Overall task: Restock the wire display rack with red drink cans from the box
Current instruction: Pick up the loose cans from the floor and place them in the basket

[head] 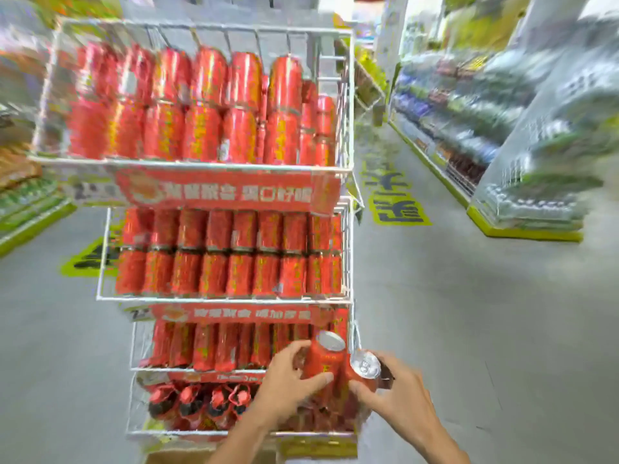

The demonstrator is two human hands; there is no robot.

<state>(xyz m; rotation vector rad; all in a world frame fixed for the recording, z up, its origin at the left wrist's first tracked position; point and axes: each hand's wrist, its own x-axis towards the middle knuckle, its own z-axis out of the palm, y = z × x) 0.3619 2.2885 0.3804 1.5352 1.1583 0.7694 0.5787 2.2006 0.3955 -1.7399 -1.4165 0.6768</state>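
A white wire display rack (348, 135) with several tiers fills the middle of the blurred head view, its upper baskets packed with red drink cans (207, 105). Low down at the rack's right side, my left hand (288, 386) grips one red can (323, 358), tilted with its silver top facing up. Right beside it my right hand (398, 393) grips a second red can (363, 371), silver lid towards me. The two cans touch. A strip of brown cardboard box (174, 457) shows at the bottom edge, under the rack.
The bottom basket holds dark bottles with red labels (201, 396). Red banners (227, 192) hang on the tier fronts. Stocked store shelves (469, 128) line the aisle on the right, with a wrapped pallet stack (542, 162). Grey floor with yellow markings (395, 205) surrounds the rack.
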